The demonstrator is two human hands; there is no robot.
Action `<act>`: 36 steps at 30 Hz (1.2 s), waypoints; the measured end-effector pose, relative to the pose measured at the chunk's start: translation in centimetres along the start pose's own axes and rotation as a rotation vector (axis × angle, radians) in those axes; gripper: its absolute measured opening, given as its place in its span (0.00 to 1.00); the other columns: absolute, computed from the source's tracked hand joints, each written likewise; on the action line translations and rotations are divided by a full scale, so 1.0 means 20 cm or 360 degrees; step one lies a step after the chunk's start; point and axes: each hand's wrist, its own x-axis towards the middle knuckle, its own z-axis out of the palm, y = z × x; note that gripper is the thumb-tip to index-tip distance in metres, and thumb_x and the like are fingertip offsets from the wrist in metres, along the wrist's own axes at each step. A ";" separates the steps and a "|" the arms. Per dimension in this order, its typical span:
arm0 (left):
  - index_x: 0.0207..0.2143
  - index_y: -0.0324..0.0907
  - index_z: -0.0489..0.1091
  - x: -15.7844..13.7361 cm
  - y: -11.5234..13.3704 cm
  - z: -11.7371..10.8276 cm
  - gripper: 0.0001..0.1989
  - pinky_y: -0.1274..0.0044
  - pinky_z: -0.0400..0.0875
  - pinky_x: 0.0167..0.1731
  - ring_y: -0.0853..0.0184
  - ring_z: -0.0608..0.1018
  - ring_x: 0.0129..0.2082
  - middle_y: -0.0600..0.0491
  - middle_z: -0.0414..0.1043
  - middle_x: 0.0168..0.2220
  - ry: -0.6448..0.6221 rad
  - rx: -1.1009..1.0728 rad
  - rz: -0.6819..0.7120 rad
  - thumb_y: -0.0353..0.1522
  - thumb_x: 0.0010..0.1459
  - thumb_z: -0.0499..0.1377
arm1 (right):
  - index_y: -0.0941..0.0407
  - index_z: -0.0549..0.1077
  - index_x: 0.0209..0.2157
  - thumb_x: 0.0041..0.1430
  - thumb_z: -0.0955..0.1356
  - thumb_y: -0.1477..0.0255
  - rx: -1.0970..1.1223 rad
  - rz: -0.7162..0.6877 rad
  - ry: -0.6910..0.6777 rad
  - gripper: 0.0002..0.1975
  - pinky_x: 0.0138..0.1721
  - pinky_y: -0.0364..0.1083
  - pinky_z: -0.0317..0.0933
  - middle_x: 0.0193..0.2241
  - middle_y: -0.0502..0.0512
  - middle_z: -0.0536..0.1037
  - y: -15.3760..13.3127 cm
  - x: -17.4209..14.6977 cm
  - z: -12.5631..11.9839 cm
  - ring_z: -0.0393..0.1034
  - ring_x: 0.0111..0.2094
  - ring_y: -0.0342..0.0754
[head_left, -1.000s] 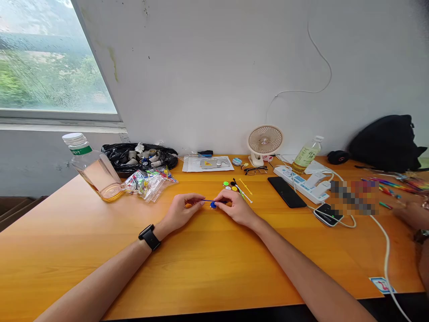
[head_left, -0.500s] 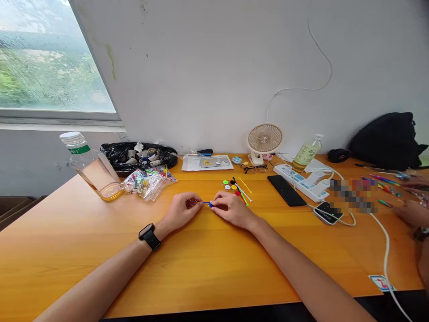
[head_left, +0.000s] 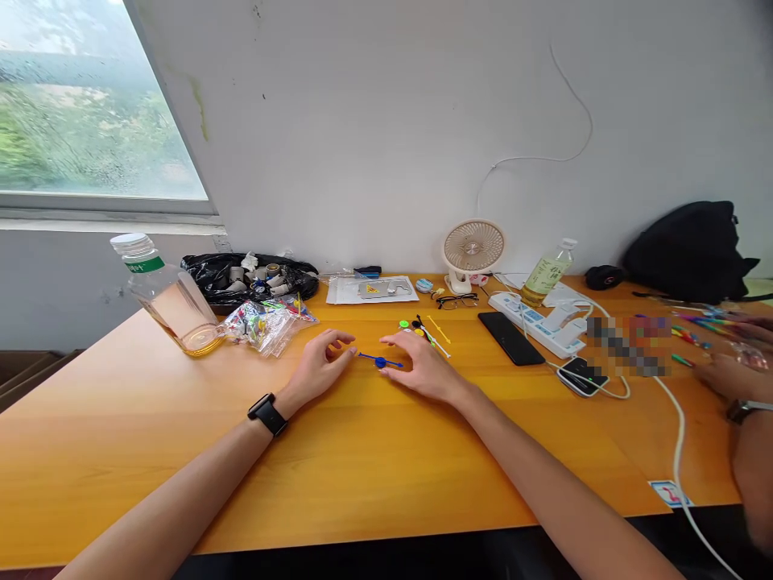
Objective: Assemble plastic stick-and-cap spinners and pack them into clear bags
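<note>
A blue plastic arrow spinner [head_left: 380, 362], a thin arrow with a round piece at its middle, lies on the wooden table between my hands. My left hand [head_left: 326, 360] is just left of its tail end, fingers apart and holding nothing. My right hand [head_left: 421, 364] is spread open around the pointed end, thumb close beside it; I cannot tell whether they touch. Beyond my right hand lie small round discs in green, black and other colours, partly hidden by my fingers. Beside them are thin plastic arrows, a yellow arrow [head_left: 439, 329] and a white one among them.
A plastic bag of small coloured parts [head_left: 266, 325] and a large tilted-looking bottle [head_left: 175, 310] stand left. Behind are a black bag [head_left: 211, 278], a fan [head_left: 474, 250] and glasses [head_left: 459, 301]. To the right lie a phone [head_left: 510, 338], a power strip [head_left: 559, 330] and another person's hand [head_left: 725, 377].
Both hands have let go of the blue spinner and opened, drawing slightly apart. The spinner now rests on the table. The view has shifted slightly.
</note>
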 end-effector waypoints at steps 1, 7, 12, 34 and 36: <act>0.45 0.43 0.77 0.00 0.00 0.00 0.15 0.73 0.74 0.35 0.63 0.79 0.38 0.49 0.79 0.41 0.0008 -0.0010 -0.0015 0.44 0.66 0.61 | 0.53 0.76 0.56 0.61 0.76 0.63 -0.0039 0.0073 0.0065 0.23 0.58 0.54 0.64 0.54 0.59 0.80 -0.01 0.00 -0.01 0.73 0.56 0.57; 0.45 0.42 0.77 0.01 0.00 -0.01 0.16 0.74 0.73 0.35 0.63 0.79 0.37 0.49 0.79 0.41 0.0008 -0.0037 -0.0022 0.45 0.68 0.60 | 0.56 0.76 0.55 0.65 0.71 0.58 -0.0101 0.0603 0.0334 0.22 0.35 0.48 0.66 0.45 0.59 0.82 -0.07 -0.04 -0.03 0.74 0.32 0.48; 0.45 0.42 0.77 0.01 0.00 0.00 0.16 0.74 0.73 0.35 0.63 0.79 0.37 0.49 0.79 0.40 0.0017 -0.0027 -0.0019 0.44 0.68 0.59 | 0.57 0.79 0.49 0.65 0.69 0.49 0.0854 0.0805 0.0127 0.26 0.19 0.43 0.46 0.14 0.42 0.62 -0.11 -0.07 -0.04 0.51 0.14 0.41; 0.42 0.44 0.78 0.05 -0.05 -0.08 0.09 0.75 0.69 0.33 0.65 0.76 0.33 0.50 0.77 0.37 -0.0399 0.0331 0.0204 0.35 0.66 0.59 | 0.55 0.79 0.35 0.62 0.71 0.66 -0.0549 0.0801 0.0097 0.07 0.28 0.44 0.49 0.27 0.51 0.77 0.22 -0.11 -0.22 0.68 0.28 0.46; 0.43 0.44 0.78 0.05 -0.05 -0.08 0.09 0.74 0.69 0.34 0.64 0.76 0.34 0.50 0.77 0.37 -0.0404 0.0350 0.0214 0.35 0.67 0.58 | 0.54 0.80 0.38 0.64 0.71 0.67 -0.0565 0.0799 0.0071 0.06 0.29 0.44 0.48 0.27 0.50 0.77 0.21 -0.12 -0.21 0.68 0.28 0.46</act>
